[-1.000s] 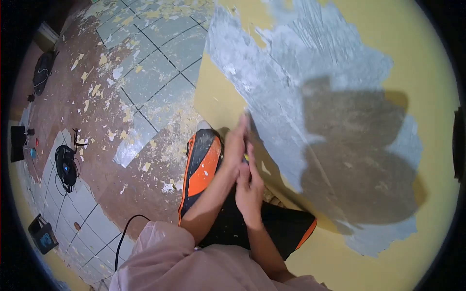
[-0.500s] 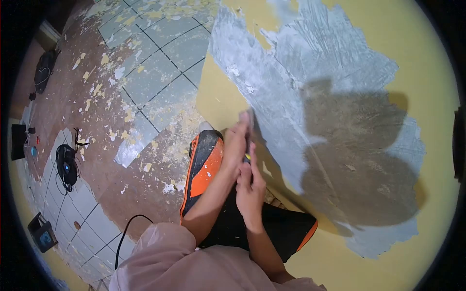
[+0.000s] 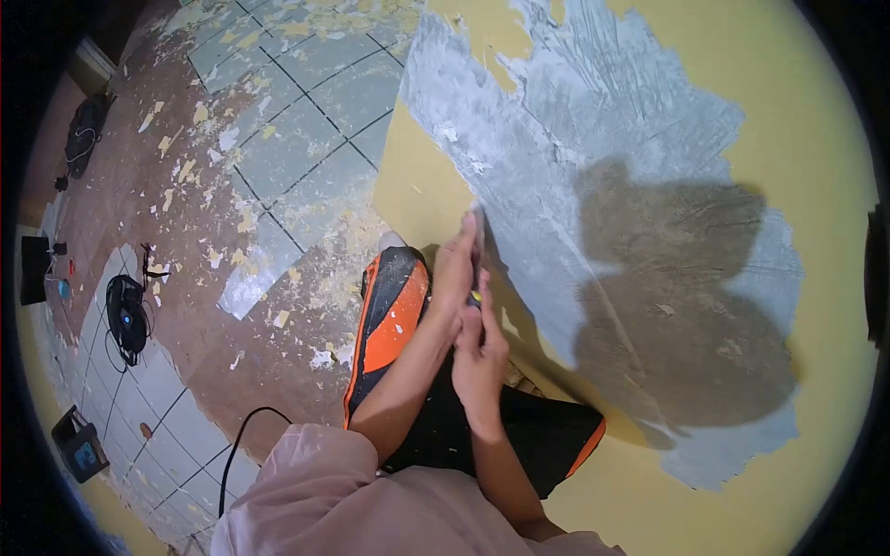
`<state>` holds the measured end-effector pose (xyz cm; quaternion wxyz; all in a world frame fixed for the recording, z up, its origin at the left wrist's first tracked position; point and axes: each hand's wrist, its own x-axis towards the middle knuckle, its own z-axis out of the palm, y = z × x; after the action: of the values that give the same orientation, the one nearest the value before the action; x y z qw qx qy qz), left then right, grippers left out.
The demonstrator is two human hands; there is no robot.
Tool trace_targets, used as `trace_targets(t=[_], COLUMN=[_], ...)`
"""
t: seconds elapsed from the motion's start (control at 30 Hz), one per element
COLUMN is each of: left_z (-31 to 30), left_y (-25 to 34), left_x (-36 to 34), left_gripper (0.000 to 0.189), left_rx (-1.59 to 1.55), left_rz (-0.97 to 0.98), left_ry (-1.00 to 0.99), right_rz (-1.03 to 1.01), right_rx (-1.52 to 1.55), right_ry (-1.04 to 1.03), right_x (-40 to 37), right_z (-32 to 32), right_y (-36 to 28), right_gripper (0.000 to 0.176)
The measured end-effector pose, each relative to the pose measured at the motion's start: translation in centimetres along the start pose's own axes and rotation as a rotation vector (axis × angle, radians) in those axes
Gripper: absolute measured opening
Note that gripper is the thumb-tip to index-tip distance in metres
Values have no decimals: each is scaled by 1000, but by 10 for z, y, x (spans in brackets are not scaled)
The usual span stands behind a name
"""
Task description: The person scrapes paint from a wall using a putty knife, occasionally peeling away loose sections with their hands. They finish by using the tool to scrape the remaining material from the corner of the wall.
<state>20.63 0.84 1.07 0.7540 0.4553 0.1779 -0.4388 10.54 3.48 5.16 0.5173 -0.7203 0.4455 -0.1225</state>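
The grip is two-handed: the left hand is wrapped around the scraper near its blade, and the right hand is clasped on the handle at 6 o'clock, likely to press the edge against the wall. A bare patch spreads toward 2 o'clock. Flakes litter the floor at 10 o'clock.

No text, label, brand or number can be read on anything here.
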Motion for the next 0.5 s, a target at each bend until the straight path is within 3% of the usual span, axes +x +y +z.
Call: trace_targets(t=[0.07,0.13,0.17,0.2,0.27,0.33,0.4,0.43,0.5], left_z=[5,-1,-1,0,2,8,-6,-3,0], left_y=[-7,-1,0,4,-4,-2,4,4,3], left_x=[0,12,10,4,-4,3,13,12,8], left_gripper=[47,45,45,45,45,44,43,43,43], left_rx=[39,26,-3,-32,-1,-3,44,-32,-13], left_rz=[21,84,50,19,19,27,82,73,98], left_ry=[-48,-19,-27,-26,-28,-44,-57,-51,-28], right_rz=[-31,-47,-360,-359,-39,-169,-564,-288,-131], right_rx=[134,10,-139,-128,86,-11,-316,-85,53], right_ry=[0,16,147,153,0,22,259,91,-28], right_x=[-2,6,14,10,-3,12,23,16,17], right_z=[-5,5,13,12,-4,-5,14,14,-3], right_y=[10,4,33,25,4,28,40,45,43], right_gripper=[40,41,43,43,43,44,44,44,41])
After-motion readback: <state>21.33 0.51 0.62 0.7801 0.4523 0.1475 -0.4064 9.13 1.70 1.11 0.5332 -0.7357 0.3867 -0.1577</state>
